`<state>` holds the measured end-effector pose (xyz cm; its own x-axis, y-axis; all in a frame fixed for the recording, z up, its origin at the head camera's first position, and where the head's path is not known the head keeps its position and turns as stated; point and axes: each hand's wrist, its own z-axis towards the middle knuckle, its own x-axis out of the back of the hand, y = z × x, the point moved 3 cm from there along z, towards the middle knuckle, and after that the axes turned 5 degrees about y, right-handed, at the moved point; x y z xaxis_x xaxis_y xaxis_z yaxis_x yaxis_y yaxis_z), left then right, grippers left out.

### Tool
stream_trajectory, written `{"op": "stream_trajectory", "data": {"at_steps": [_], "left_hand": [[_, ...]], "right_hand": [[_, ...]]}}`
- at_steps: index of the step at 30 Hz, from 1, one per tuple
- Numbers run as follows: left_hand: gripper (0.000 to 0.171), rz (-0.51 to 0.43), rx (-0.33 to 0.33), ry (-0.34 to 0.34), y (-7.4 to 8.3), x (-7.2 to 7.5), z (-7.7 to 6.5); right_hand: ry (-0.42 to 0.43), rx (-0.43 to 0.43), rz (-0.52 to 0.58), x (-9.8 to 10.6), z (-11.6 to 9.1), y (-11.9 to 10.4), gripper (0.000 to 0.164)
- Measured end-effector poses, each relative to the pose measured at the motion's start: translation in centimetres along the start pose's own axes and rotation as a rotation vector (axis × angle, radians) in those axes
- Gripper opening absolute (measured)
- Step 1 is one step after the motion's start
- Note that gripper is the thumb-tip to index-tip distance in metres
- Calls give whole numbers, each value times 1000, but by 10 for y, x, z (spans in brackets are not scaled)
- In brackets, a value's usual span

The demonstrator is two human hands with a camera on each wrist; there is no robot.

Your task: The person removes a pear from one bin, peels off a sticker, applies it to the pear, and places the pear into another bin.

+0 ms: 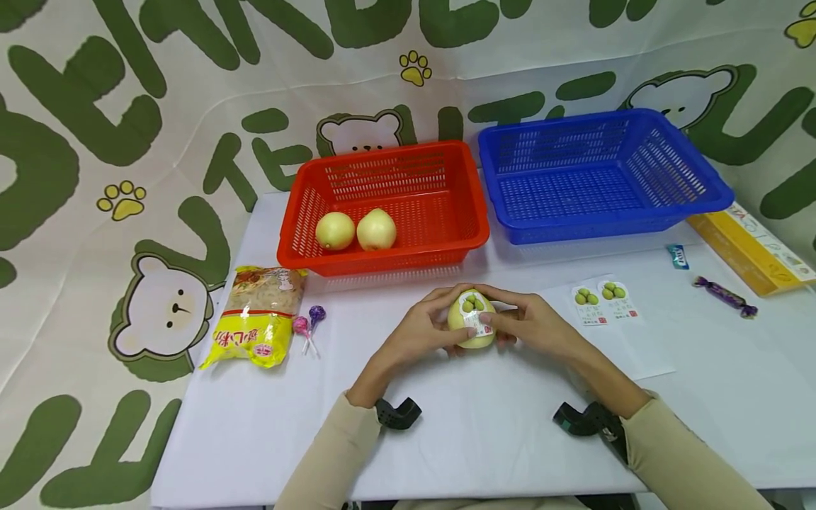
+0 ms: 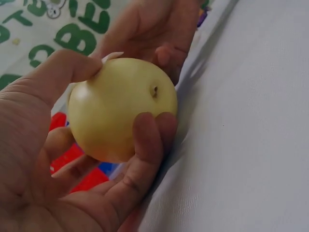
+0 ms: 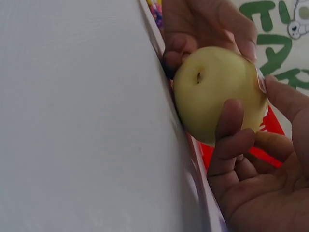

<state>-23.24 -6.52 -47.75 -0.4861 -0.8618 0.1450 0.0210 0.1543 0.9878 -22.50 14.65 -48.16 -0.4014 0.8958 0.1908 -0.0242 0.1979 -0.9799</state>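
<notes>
A round pale-yellow pear (image 1: 455, 319) is held between both hands above the front middle of the table. My left hand (image 1: 414, 329) grips it from the left, fingers round its side and thumb on top. From the right, my right hand (image 1: 538, 322) holds it too, with the thumb on a white label sticker (image 1: 472, 306) printed with green fruit. The sticker lies over the upper face of the pear; in the left wrist view a bit of its edge stands off the skin. Both wrist views show the pear's dimpled end (image 2: 154, 91) facing the wearer.
Two pears sit in the red basket (image 1: 408, 258); right of it stands a blue basket (image 1: 593, 230). At left lie a yellow food bag (image 1: 261, 319) and two lollipops (image 1: 309, 326). A sticker sheet (image 1: 627, 350), wrapped candies (image 1: 727, 296) and a yellow box (image 1: 746, 248) lie at right.
</notes>
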Motion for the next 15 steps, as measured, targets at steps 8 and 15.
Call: {"op": "stream_trajectory", "data": {"at_steps": [8,15], "left_hand": [[79,17,-11,-6,-3,4,-1],[80,72,-58,-37,-4,4,0]], "right_hand": [[-67,69,23,1,0,3,67],[-98,84,6,2,-1,3,79]]}}
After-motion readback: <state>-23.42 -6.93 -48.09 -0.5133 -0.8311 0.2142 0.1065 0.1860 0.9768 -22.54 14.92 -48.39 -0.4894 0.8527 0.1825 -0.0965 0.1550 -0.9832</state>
